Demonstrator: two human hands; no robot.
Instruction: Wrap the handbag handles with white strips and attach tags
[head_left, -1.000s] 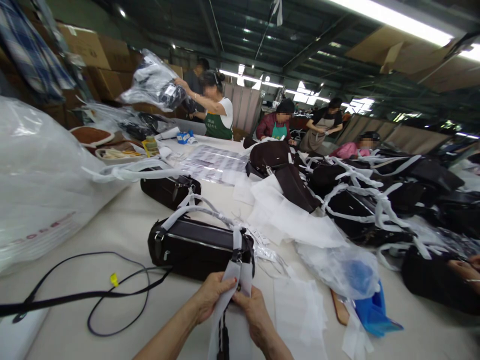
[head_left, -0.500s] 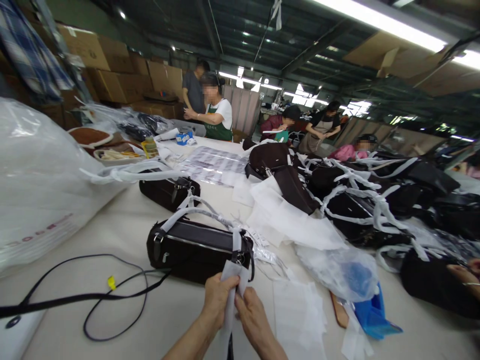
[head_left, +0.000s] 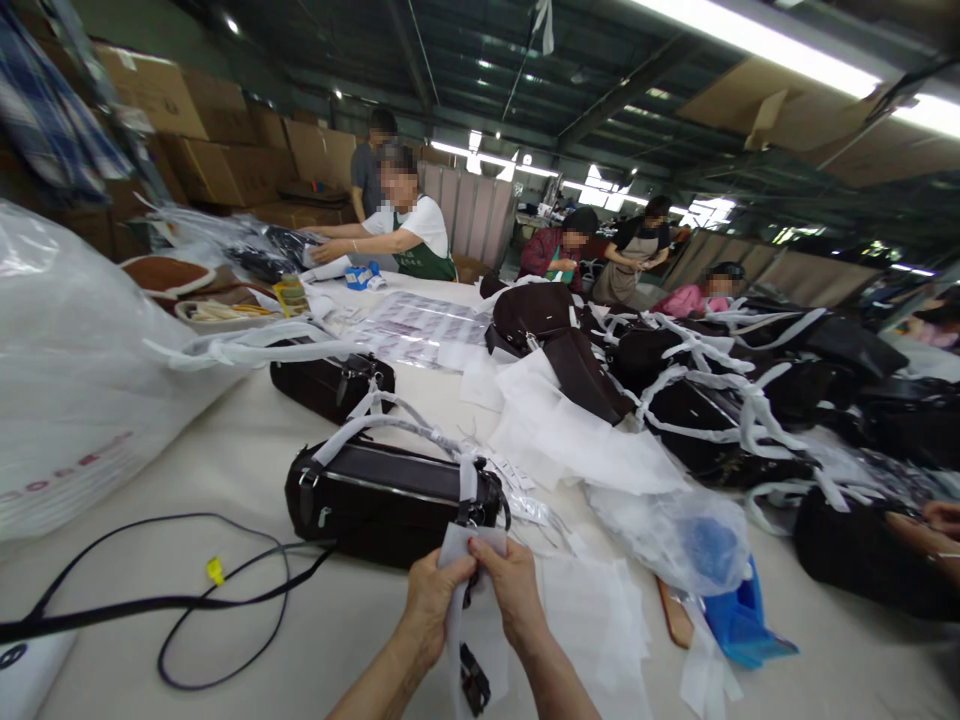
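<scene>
Both hands meet at a strip of white wrapping paper (head_left: pixel 456 545) just in front of a dark brown handbag (head_left: pixel 390 490). My left hand (head_left: pixel 429 605) pinches the strip's left edge between thumb and fingers. On the other edge, my right hand (head_left: pixel 514 588) has its thumb and fingers closed on the same paper. A dark strap with a buckle end (head_left: pixel 474 680) hangs below, partly behind the paper. The bag's handle (head_left: pixel 397 425) is wrapped in white paper and stands up in an arch. Silver zips and rings show on the bag.
Loose white sheets (head_left: pixel 592 620) lie to the right, near a blue plastic piece (head_left: pixel 742 620). A black cord (head_left: pixel 225 520) loops at left beside a large plastic sack (head_left: pixel 90 400). A second handbag (head_left: pixel 322 380) stands behind; more bags (head_left: pixel 690 420) pile at right. Co-workers stand beyond.
My right hand has moved up to the top of the paper strip, which is now spread wider. The strap's buckle end has come into view below. A co-worker across the table reaches left.
</scene>
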